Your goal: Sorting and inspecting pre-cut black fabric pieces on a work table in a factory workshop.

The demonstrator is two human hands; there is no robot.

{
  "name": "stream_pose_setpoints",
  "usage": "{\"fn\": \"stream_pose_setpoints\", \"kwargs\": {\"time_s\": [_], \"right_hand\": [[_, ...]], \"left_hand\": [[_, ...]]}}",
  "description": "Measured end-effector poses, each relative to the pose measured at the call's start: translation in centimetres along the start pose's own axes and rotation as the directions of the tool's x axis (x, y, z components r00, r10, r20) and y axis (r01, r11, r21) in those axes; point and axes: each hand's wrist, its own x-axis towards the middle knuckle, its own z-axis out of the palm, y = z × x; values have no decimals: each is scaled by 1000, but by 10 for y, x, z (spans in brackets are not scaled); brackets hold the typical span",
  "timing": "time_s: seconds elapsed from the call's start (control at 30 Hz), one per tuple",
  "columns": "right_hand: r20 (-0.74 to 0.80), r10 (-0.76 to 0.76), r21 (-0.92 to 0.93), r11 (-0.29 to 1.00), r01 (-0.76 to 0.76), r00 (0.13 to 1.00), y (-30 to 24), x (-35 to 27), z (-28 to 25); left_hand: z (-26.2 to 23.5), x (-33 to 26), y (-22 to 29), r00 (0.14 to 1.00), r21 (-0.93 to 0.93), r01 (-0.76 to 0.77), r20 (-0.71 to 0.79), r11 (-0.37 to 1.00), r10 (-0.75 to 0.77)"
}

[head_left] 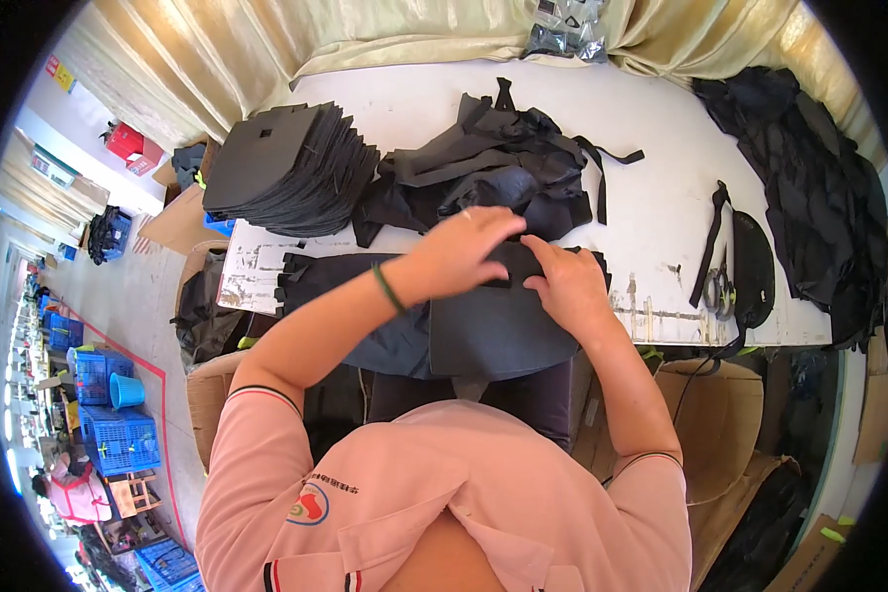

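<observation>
A dark grey panel (503, 335) with a curved lower edge lies before me at the table's near edge, on top of a black fabric piece (385, 340). My left hand (464, 255) is over the panel's upper part, its fingers stretched out and thumb apart; it holds nothing that I can see. On the panel's upper right rests my right hand (570, 286), with thumb and forefinger apart. Between the two hands is a small black patch or slot, partly covered by fingers. Beyond them lies a heap of black fabric with straps (493, 163).
A tall stack of dark panels (291, 168) stands at the table's back left. To the right lie scissors (720, 291), a black pouch-like piece (755, 271) and a long pile of black fabric (809, 187). Cardboard boxes (715, 424) stand below the table (661, 197); blue crates (118, 439) line the left.
</observation>
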Motion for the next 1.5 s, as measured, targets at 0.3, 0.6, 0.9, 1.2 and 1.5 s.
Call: {"fn": "stream_pose_setpoints", "kwargs": {"time_s": [0.3,0.6,0.9,1.2,1.5], "right_hand": [[-134,17,68,998,-8,991,47,50,26],[-202,-121,131,980,149,972,57,118,18],[-469,-309,366,785,501,827,-41,139,-154],[-360,-273,385,828,409,892,-78,141,-181],[-252,-11,920,308,243,968,-115,161,-200]], "left_hand": [[71,-90,17,928,68,-96,367,993,64],[54,-86,5,998,-193,10,67,981,3],[-48,-21,-18,741,-150,135,-640,979,-201],[-82,12,-8,592,-161,92,-785,983,-184],[-42,-16,7,551,-306,5,-794,952,-258]]}}
